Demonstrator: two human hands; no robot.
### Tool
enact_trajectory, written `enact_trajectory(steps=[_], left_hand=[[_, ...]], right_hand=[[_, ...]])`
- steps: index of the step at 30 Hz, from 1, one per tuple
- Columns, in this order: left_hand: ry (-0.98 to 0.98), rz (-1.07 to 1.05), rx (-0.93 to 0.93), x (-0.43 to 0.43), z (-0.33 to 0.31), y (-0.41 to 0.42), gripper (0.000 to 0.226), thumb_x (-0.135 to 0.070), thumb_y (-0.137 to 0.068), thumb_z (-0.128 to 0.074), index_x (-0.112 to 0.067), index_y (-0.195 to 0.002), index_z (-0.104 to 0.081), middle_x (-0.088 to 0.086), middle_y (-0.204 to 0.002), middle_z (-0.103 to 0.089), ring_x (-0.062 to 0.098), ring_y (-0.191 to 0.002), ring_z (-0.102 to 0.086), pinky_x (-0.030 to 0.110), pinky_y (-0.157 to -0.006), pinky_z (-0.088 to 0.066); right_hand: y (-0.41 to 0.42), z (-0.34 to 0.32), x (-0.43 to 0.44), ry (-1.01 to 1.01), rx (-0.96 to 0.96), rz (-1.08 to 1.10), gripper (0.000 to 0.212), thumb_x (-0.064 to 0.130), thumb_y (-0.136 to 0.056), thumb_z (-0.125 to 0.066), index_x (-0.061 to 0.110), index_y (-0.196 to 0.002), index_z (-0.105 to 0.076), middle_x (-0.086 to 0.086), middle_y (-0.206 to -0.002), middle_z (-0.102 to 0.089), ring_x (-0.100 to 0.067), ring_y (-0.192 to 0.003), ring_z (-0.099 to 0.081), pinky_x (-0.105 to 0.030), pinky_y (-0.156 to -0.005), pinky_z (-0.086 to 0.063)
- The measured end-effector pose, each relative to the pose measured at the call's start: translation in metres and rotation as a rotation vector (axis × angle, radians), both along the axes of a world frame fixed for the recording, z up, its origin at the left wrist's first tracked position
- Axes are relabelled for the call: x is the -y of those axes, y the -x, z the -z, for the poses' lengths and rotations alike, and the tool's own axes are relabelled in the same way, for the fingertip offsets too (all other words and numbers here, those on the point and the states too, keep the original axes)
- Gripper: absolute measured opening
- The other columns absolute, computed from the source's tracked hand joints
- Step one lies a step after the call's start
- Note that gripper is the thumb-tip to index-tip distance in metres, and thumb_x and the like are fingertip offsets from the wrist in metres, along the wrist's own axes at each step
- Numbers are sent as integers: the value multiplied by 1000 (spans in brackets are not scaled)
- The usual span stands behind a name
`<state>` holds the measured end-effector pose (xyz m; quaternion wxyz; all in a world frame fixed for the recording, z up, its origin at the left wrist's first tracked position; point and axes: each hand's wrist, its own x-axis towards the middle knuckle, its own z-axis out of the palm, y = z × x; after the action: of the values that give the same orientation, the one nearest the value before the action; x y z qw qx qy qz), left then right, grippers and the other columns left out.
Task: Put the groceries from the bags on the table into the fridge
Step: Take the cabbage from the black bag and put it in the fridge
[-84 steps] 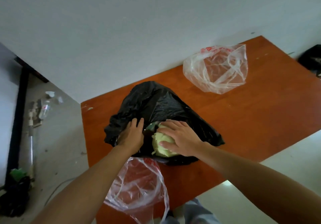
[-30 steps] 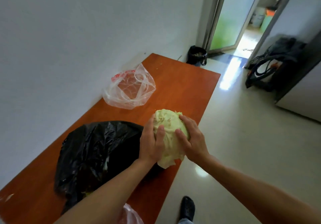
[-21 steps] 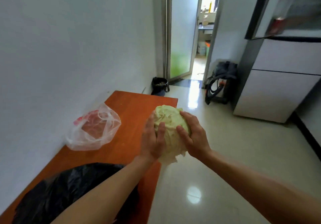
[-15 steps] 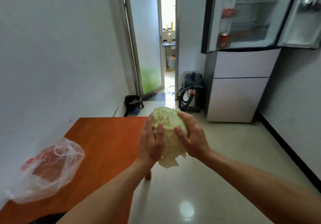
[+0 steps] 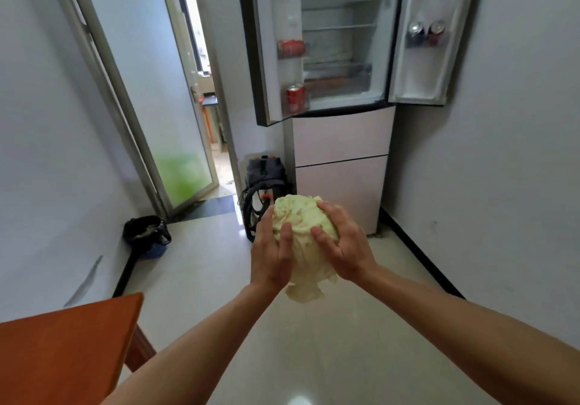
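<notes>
Carrying the cabbage (image 5: 303, 232) toward the far fridge (image 5: 342, 68), left hand (image 5: 271, 255) and right hand (image 5: 345, 247) clamped on it in a two-sided grip, table (image 5: 62, 348) near left; next, probably walking up and setting it on an open shelf.

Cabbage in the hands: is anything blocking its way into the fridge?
Nothing visible does. The pale green round cabbage is held by the left hand and right hand, the floor ahead looks bare, and both doors of the white fridge stand open, showing clear wire shelves.
</notes>
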<state>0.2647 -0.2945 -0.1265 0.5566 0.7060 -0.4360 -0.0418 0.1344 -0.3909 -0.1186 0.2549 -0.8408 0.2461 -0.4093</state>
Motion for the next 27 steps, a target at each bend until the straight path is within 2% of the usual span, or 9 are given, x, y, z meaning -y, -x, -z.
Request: enact_trajectory(steps=[4,8,14,19,24,27], left_hand=[[4,40,-12,91,6,-23,75,-71,-82,-25,-27,-142,-35,0,-141,-47,17,-122,-50,28,-97,-41],[45,88,-12,189,6,-56,77,-68,-80,-25,-24,-142,-37,1,-136,-50,14,-117,-50,25,-93,-38],[55,190,66,339,-27,-115,70,-65,-86,-25,-23,-140,-39,1,-131,-53,15,-116,-52,35,-98,-44],[69,251,100,456,-47,-134,66,-63,-88,-26,-23,-138,-42,1,-128,-54,16,-114,-53,43,-97,-45],[85,286,97,580,-47,-139,65,-62,-90,-24,-24,-139,-41,1,-131,-54,15,-117,-52,43,-100,-43],[108,271,107,662,-46,-142,60,-60,-91,-24,-27,-137,-43,-1,-126,-56,15,-113,-55,44,-96,-45]], right_hand=[[-18,9,84,-12,15,53,67,64,-87,-39,22,-137,-48,-1,-131,-53,-18,-111,-54,-38,-93,-48],[-51,12,179,-4,4,108,67,66,-86,-38,25,-139,-46,2,-135,-51,-16,-115,-53,-40,-95,-47],[-101,-16,314,-23,23,213,73,70,-83,-32,29,-141,-43,4,-136,-49,-15,-114,-53,-32,-91,-44],[-114,-35,420,-16,52,282,74,68,-82,-33,25,-140,-45,3,-135,-49,-12,-113,-51,-25,-88,-39],[-119,-37,537,-10,70,311,72,67,-82,-35,26,-140,-45,5,-136,-47,-11,-115,-51,-30,-92,-43],[-123,-37,618,-7,75,302,72,68,-83,-35,27,-141,-44,6,-138,-45,-11,-117,-50,-35,-97,-44]])
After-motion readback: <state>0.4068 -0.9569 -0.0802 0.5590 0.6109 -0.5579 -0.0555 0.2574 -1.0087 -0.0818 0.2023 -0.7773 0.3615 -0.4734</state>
